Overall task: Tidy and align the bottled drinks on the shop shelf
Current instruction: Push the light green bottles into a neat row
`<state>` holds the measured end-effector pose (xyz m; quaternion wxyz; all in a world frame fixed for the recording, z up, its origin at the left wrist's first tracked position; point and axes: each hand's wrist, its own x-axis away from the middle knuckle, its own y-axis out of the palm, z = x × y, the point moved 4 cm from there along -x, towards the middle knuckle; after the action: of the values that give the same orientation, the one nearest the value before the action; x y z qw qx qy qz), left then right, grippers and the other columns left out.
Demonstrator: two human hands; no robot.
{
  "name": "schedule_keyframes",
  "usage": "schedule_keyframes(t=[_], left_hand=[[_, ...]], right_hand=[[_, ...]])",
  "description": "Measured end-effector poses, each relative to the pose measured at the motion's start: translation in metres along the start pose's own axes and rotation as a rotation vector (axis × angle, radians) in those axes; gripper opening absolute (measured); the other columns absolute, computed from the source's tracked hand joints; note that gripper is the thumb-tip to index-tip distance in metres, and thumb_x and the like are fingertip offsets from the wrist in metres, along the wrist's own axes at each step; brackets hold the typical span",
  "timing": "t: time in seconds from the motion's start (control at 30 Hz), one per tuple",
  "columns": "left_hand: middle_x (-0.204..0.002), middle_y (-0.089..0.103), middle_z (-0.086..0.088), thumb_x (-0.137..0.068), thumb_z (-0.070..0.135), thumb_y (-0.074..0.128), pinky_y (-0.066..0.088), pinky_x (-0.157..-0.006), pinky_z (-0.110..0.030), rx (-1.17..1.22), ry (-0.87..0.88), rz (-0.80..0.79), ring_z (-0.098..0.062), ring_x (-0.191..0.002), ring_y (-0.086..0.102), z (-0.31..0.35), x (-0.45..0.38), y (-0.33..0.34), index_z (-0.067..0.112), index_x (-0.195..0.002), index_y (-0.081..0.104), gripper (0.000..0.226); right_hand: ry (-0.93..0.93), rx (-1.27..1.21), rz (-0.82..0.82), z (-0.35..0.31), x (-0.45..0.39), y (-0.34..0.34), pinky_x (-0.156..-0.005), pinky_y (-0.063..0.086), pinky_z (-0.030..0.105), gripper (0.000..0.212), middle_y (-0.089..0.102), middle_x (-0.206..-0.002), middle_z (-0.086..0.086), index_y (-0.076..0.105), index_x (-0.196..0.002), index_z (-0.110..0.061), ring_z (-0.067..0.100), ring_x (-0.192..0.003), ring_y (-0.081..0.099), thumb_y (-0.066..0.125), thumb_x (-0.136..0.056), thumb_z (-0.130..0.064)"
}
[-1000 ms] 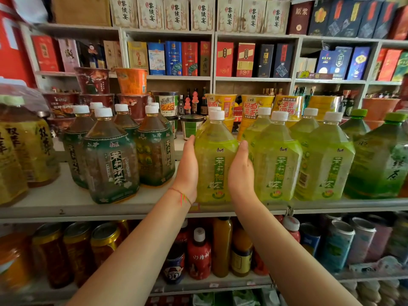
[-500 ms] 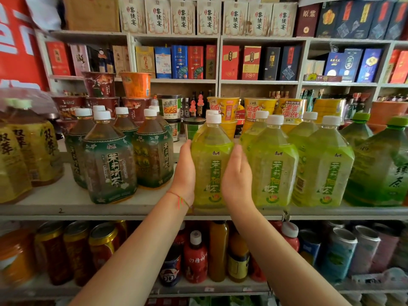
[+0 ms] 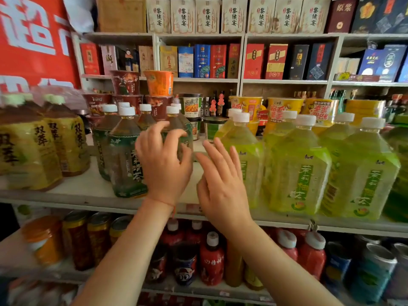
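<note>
On the white shelf stands a group of dark green tea bottles with white caps at centre left. To the right is a row of yellow-green tea bottles, the leftmost one standing free. My left hand is raised in front of the right-hand dark bottle, its fingers curled and apart around the bottle's shoulder, with no firm hold visible. My right hand is spread flat in the gap between the dark bottles and the leftmost yellow-green bottle, holding nothing.
Large yellow tea bottles fill the shelf's left end. Instant noodle cups are stacked behind the bottles. Cans and red bottles crowd the lower shelf. Boxed goods line the back wall shelves.
Both hands have let go of the leftmost yellow-green bottle and moved left towards the dark green bottles. The view has shifted and come closer to the shelf.
</note>
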<state>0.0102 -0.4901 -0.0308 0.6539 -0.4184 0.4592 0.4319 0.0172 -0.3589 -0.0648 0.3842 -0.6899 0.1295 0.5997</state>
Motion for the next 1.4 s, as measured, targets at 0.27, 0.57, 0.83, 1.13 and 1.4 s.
schedule_keyframes(t=[0.27, 0.57, 0.83, 1.13, 1.4], left_hand=[[-0.162, 0.023, -0.024, -0.08, 0.048, 0.074, 0.029, -0.112, -0.062, -0.382, -0.017, -0.326, -0.046, -0.145, 0.027, -0.089, -0.015, -0.01, 0.024, -0.137, 0.055, 0.065], [-0.143, 0.045, -0.027, -0.074, 0.055, 0.066, 0.034, -0.108, -0.057, -0.13, 0.118, -0.257, -0.044, -0.132, 0.042, -0.124, -0.02, -0.033, 0.025, -0.13, 0.059, 0.064], [-0.142, 0.048, -0.026, -0.076, 0.047, 0.062, 0.027, -0.115, -0.058, 0.066, 0.198, -0.228, -0.042, -0.135, 0.041, -0.154, -0.021, -0.044, 0.027, -0.126, 0.067, 0.054], [-0.138, 0.051, -0.026, -0.083, 0.043, 0.065, 0.035, -0.108, -0.059, 0.112, 0.23, -0.08, -0.04, -0.131, 0.044, -0.16, -0.024, -0.038, 0.023, -0.12, 0.071, 0.042], [-0.152, 0.037, -0.032, -0.089, 0.025, 0.052, 0.023, -0.118, -0.065, 0.089, 0.154, -0.094, -0.048, -0.144, 0.029, -0.142, -0.019, -0.037, 0.015, -0.13, 0.064, 0.044]], right_hand=[[0.451, -0.188, -0.254, -0.036, -0.028, 0.068, -0.114, 0.033, 0.028, 0.066, 0.033, -0.156, 0.011, 0.029, -0.153, -0.009, 0.025, -0.144, 0.033, 0.059, -0.095, -0.017], [1.065, -0.45, -0.338, -0.003, -0.056, 0.115, -0.101, 0.047, 0.036, 0.094, 0.052, -0.141, 0.004, 0.019, -0.149, -0.018, 0.023, -0.127, 0.054, 0.083, -0.082, -0.033], [1.161, -0.409, -0.293, -0.013, -0.056, 0.124, -0.102, 0.051, 0.045, 0.099, 0.054, -0.137, 0.003, 0.035, -0.144, -0.02, 0.025, -0.122, 0.055, 0.088, -0.067, -0.05], [1.079, -0.453, -0.305, -0.028, -0.058, 0.114, -0.105, 0.048, 0.05, 0.117, 0.052, -0.143, 0.004, 0.037, -0.144, -0.023, 0.027, -0.129, 0.052, 0.069, -0.047, -0.081], [0.972, -0.451, -0.356, -0.036, -0.06, 0.125, -0.083, 0.054, 0.035, 0.065, 0.059, -0.111, -0.005, 0.045, -0.124, -0.021, 0.017, -0.104, 0.059, 0.074, -0.078, -0.058]])
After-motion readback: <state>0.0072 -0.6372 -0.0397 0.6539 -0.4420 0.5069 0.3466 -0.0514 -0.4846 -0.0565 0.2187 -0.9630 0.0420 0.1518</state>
